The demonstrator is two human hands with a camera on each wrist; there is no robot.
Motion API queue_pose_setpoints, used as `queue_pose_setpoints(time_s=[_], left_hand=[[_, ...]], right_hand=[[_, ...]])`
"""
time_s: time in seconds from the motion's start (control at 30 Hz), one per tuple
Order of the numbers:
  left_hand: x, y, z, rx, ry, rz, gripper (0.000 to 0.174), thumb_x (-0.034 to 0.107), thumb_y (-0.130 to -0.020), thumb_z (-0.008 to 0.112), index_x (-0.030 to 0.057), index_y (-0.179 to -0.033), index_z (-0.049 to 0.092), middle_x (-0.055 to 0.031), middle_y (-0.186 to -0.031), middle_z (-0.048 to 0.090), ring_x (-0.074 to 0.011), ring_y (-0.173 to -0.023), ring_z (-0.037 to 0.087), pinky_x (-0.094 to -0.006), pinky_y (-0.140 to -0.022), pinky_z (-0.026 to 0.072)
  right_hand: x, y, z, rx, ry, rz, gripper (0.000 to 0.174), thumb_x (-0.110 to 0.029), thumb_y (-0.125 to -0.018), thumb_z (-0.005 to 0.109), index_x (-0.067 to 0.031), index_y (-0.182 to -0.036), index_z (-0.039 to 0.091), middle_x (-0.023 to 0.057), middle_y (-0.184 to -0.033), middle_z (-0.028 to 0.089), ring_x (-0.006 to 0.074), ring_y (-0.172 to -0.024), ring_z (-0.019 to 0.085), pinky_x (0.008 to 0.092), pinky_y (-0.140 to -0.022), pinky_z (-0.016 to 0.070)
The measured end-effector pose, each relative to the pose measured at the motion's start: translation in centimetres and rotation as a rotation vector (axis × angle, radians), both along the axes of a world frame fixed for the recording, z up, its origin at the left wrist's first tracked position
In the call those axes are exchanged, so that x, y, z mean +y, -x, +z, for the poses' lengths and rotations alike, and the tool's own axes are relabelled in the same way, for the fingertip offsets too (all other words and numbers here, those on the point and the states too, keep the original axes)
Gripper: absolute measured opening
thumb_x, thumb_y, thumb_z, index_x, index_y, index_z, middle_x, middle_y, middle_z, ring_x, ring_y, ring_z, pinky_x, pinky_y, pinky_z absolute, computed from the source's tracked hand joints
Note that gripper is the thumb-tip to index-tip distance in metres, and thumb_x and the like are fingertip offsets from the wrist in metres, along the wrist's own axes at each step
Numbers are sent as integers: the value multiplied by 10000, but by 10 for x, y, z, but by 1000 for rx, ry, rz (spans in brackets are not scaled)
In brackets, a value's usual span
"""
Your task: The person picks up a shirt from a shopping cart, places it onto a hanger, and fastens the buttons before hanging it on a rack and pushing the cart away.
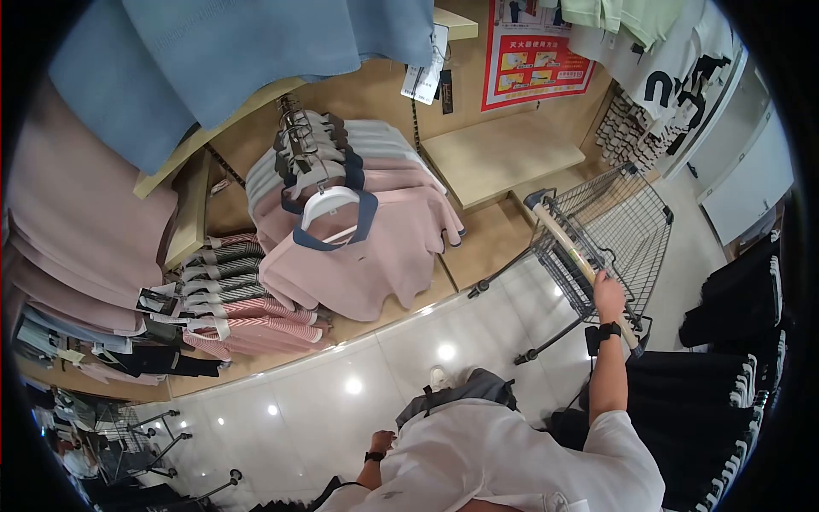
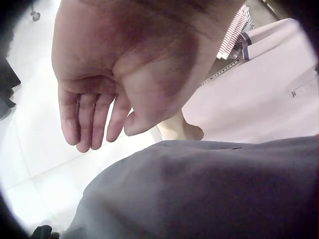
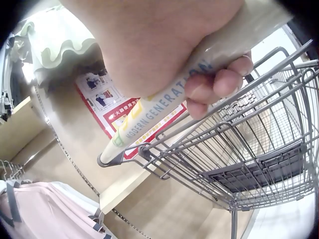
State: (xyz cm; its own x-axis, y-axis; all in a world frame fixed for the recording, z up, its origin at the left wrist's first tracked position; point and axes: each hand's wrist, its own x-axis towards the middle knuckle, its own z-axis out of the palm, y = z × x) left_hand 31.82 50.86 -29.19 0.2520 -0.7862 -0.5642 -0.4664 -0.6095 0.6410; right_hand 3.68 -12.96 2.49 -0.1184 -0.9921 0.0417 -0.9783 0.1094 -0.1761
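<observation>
My right hand (image 1: pixel 608 297) grips the pale handle bar of a wire shopping cart (image 1: pixel 627 218). In the right wrist view the fingers (image 3: pixel 202 89) curl round that handle (image 3: pixel 154 117), which carries printed lettering. The cart's basket shows only bare wire and a dark flap. At my side hangs the left hand (image 1: pixel 381 441), holding nothing. Its palm faces the left wrist camera, and the fingers (image 2: pixel 85 122) point loosely down beside my grey shorts (image 2: pixel 199 189). Ahead of me, a pink shirt (image 1: pixel 388 247) with a dark blue collar hangs foremost on a rack.
Striped shirts (image 1: pixel 230 290) hang left of the pink ones. Wooden shelves (image 1: pixel 503 154) line the wall below a red poster (image 1: pixel 537 64). Dark garments (image 1: pixel 691 401) hang close on my right. Another cart (image 1: pixel 136 439) stands far left on the tiled floor (image 1: pixel 358 375).
</observation>
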Motion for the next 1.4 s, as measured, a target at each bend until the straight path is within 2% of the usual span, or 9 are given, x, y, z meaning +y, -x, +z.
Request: queue_pose_setpoints(time_s=[0.23,0.6,0.77,0.8,0.9,0.97,1.17,1.3,1.4], left_hand=[[-25,-4,6,707,-228,1098,177,139,-889,553,4,-970,633,-126,-774,651,-227,-620,643,-326,-525,530],[-22,2,9,643,-306,1096,174,164,-903,544,21,-981,608,-100,-794,673,-198,-606,638,-325,-543,527],[7,-4,-45,-315,-180,-348,591,145,-613,814,160,-1174,630,-4,-1096,681,-178,-1024,634,-310,-893,516],[7,-4,-45,-314,-179,-347,591,145,-613,814,160,-1174,630,-4,-1096,681,-178,-1024,634,-310,-893,516],[5,-3,-45,-222,-171,-220,506,96,-678,757,130,-1166,628,-22,-1082,684,-175,-1026,633,-318,-902,515],[5,-4,-46,378,-176,385,358,121,-806,647,96,-1163,620,-51,-1064,685,-179,-1008,634,-337,-866,512],[-32,7,9,574,-425,944,292,217,-954,430,83,-1157,592,-77,-1063,675,-206,-962,638,-350,-781,477],[-33,5,14,619,-444,944,281,220,-952,439,84,-1143,595,-80,-1065,677,-205,-957,640,-357,-782,477],[-29,5,13,626,-269,1086,204,130,-883,535,-17,-996,621,-139,-788,658,-235,-619,653,-319,-497,514]], right_hand=[[1,-1,2,15,-13,2,647,-471,-952,320,56,-862,685,293,-862,652,463,-847,637,507,-801,505],[3,-4,0,23,28,-20,672,-476,-948,317,58,-811,701,275,-823,663,443,-818,653,488,-786,513],[3,-3,-1,33,49,-10,661,-468,-949,325,53,-804,704,271,-807,664,440,-802,655,488,-774,517],[3,-3,-2,40,49,-13,658,-466,-949,326,51,-803,705,270,-802,664,438,-799,656,488,-772,518],[3,-4,-1,44,50,-15,660,-467,-951,324,51,-803,706,271,-802,664,436,-801,657,488,-776,519],[2,-4,-2,48,49,-17,662,-469,-952,322,50,-805,706,271,-804,664,437,-801,658,487,-776,519],[0,-1,-7,65,56,-16,662,-469,-953,319,46,-809,708,269,-808,666,436,-801,659,485,-770,522],[0,-1,-10,56,93,-28,654,-467,-950,328,43,-798,708,264,-797,667,435,-791,661,489,-765,524],[2,-2,-7,63,86,-29,641,-456,-949,339,40,-780,708,263,-778,665,434,-767,662,486,-749,531]])
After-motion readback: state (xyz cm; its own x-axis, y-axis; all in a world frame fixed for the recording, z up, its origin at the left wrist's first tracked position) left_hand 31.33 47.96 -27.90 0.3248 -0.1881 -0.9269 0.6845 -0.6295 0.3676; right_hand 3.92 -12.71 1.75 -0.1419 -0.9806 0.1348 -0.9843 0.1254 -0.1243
